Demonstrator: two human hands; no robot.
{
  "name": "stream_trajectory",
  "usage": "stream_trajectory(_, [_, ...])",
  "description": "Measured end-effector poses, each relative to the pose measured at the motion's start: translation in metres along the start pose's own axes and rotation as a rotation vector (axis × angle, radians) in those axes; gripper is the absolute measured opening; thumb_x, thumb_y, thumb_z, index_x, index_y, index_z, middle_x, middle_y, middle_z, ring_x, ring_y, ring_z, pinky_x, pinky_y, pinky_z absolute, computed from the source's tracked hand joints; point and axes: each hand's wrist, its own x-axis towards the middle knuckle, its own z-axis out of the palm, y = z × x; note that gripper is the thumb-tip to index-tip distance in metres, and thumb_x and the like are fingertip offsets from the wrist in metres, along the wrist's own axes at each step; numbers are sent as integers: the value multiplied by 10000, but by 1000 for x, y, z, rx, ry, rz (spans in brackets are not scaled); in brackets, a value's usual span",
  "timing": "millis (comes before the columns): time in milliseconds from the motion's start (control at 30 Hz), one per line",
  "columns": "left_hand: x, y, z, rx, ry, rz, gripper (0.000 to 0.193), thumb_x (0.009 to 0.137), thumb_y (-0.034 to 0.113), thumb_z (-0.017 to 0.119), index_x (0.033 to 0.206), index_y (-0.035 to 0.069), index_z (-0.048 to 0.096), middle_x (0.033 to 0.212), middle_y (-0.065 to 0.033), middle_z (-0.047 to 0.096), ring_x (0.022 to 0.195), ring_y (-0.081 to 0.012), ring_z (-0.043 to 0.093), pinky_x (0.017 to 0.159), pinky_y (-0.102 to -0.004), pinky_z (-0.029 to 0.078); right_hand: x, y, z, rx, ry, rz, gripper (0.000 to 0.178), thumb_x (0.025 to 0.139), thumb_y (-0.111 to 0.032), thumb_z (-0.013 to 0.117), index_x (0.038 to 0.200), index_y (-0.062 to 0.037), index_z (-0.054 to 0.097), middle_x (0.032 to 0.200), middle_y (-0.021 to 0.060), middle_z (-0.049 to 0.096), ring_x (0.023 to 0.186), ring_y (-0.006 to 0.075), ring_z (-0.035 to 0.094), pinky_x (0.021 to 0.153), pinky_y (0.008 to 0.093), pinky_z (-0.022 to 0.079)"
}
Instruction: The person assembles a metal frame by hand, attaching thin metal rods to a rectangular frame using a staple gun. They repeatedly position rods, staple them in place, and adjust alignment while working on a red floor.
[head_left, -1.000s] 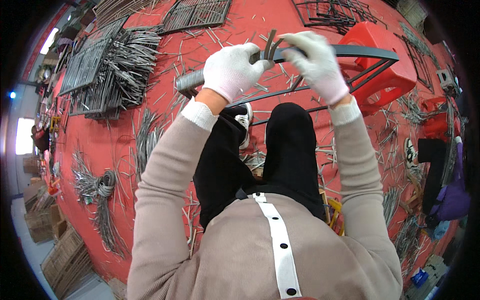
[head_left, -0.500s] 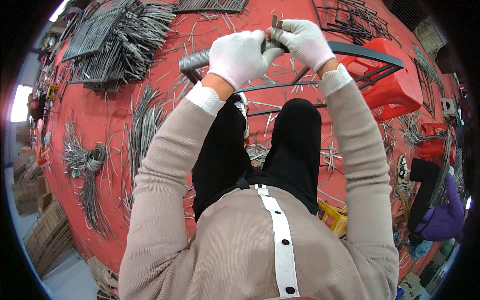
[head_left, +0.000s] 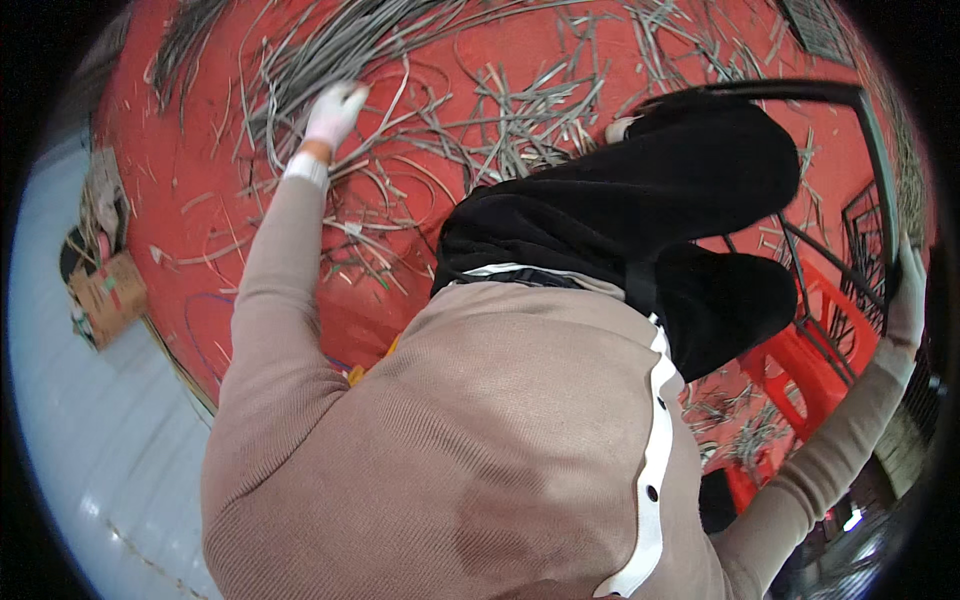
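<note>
My left hand [head_left: 338,113], in a white glove, reaches out to the upper left and is at the near edge of a heap of long grey strips [head_left: 300,70] on the red floor. Its fingers look curled; what lies within them is too blurred to make out. Far to the right, my gloved right hand [head_left: 909,295] holds the side of a dark metal frame [head_left: 882,185]. The frame stands tilted beside my legs, its long bar passing beyond my knees. Part of it is hidden behind my legs.
Loose grey strip offcuts [head_left: 520,115] litter the floor ahead. A red plastic stool [head_left: 835,335] stands by the frame, close to my right arm. At the left are a cardboard box [head_left: 110,298] and a pale floor area [head_left: 90,430]. More dark frames [head_left: 818,28] lie at the upper right.
Both hands were together at the frame's bar; they are now wide apart. The left has gone out to the strips, the right to the frame's side. My view has turned leftward.
</note>
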Motion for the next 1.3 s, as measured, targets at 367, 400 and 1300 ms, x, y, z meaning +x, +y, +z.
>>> stream_trajectory(367, [-191,-132,244,-355,-377,-715,579,1027,473,579,1370,9,633,1363,-237,668,1252,-409,633,1044,-569,478,-14,-22,2,58,264,216,341,1115,-337,580,1169,-37,733,1002,-1,690,895,93,603,835,274,489])
stream_trajectory(400, [-175,-117,250,-450,-343,-851,652,1028,507,555,1456,15,559,1456,-252,594,1349,-422,551,1108,-579,416,-16,-20,1,39,206,122,346,1113,-343,583,1165,-35,731,1015,-1,690,904,93,601,832,273,483])
stream_trajectory(1300, [-126,-62,280,-599,-658,-861,481,991,436,717,1256,35,721,1150,-83,722,1066,-210,628,969,-411,487,-25,-13,17,-172,310,-54,364,1098,-316,613,1308,-43,731,1040,-3,699,895,86,632,808,269,504])
